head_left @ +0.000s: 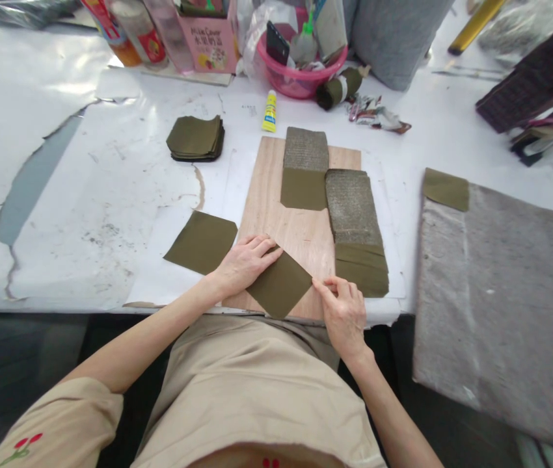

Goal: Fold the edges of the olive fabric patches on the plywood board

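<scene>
An olive fabric piece (pixel 280 285) lies slantwise on the wooden board (pixel 267 195). My left hand (pixel 247 263) rests on its upper left part, palm down with the fingers stretched out. At the piece's right corner, my right hand (pixel 342 309) pinches the edge between thumb and fingertips. Another olive piece (pixel 203 244) lies flat left of the board, beside my left hand. Two grey textured stacks with olive ends lie further up, one (pixel 306 149) on the board and one (pixel 354 208) over its right edge.
A stack of olive pieces (pixel 195 138) sits at the back left. Behind the board are a yellow glue tube (pixel 269 112), a pink basket (pixel 300 81) and an olive roll (pixel 339 89). A large grey padded panel (pixel 496 305) juts over the table edge at right.
</scene>
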`<act>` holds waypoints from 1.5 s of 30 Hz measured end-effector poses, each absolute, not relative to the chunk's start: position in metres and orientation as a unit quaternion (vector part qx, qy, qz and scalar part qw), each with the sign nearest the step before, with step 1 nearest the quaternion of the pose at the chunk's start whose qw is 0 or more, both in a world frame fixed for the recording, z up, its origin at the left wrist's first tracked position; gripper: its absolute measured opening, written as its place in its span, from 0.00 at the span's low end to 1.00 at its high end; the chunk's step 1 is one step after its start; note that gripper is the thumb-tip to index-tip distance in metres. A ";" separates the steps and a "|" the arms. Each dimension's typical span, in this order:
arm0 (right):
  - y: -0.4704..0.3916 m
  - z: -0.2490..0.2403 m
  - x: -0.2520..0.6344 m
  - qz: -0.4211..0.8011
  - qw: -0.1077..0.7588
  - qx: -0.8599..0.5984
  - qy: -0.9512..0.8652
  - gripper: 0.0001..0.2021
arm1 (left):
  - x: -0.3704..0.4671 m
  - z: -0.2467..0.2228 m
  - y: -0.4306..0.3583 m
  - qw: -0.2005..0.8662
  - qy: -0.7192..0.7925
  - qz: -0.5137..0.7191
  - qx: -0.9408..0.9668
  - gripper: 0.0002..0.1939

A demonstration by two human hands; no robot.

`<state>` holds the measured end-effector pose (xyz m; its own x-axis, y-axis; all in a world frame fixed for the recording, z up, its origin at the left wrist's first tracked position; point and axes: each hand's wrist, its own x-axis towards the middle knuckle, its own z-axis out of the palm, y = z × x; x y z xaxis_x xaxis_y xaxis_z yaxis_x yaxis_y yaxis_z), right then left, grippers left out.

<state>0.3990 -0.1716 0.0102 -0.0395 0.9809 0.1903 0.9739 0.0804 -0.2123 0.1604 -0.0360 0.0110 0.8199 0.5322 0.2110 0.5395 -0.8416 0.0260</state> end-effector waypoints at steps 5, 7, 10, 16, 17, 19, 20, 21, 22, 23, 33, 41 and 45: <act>-0.159 0.024 0.392 0.050 0.199 -0.693 -0.691 0.09 | 0.152 0.012 -0.032 0.005 -0.342 -0.147 -0.928 0.13; -0.150 0.028 0.384 0.050 0.203 -0.688 -0.695 0.10 | 0.154 0.013 -0.032 -0.003 -0.351 -0.164 -0.922 0.11; -0.136 0.031 0.373 0.047 0.178 -0.682 -0.708 0.06 | 0.157 0.015 -0.033 -0.010 -0.359 -0.170 -0.918 0.11; -0.116 0.032 0.373 0.158 0.146 -0.711 -0.670 0.05 | 0.164 0.013 -0.038 -0.026 -0.358 -0.163 -0.919 0.11; -0.114 0.032 0.375 0.180 0.145 -0.712 -0.663 0.06 | 0.166 0.013 -0.039 -0.028 -0.354 -0.162 -0.921 0.11; -0.112 0.031 0.379 0.199 0.147 -0.708 -0.662 0.07 | 0.172 0.015 -0.041 -0.033 -0.334 -0.153 -0.930 0.12; -0.112 0.029 0.380 0.193 0.151 -0.701 -0.670 0.08 | 0.176 0.016 -0.041 -0.036 -0.320 -0.141 -0.936 0.12; -0.112 0.027 0.381 0.180 0.158 -0.687 -0.686 0.08 | 0.180 0.017 -0.041 -0.035 -0.307 -0.133 -0.942 0.12; -0.112 0.025 0.382 0.162 0.167 -0.673 -0.702 0.07 | 0.183 0.019 -0.041 -0.032 -0.296 -0.125 -0.947 0.12; -0.113 0.022 0.382 0.143 0.174 -0.663 -0.714 0.06 | 0.187 0.020 -0.040 -0.029 -0.284 -0.118 -0.951 0.12; -0.123 0.019 0.389 0.267 0.288 -0.668 -0.632 0.08 | 0.190 0.030 -0.027 -0.107 -0.236 -0.133 -0.957 0.15; -0.129 0.023 0.395 0.307 0.326 -0.667 -0.595 0.07 | 0.094 0.045 -0.024 -0.287 -0.525 -0.316 -0.736 0.13; -0.134 0.026 0.391 0.275 0.284 -0.667 -0.631 0.06 | 0.043 0.021 -0.017 -0.123 -0.673 -0.255 -0.683 0.17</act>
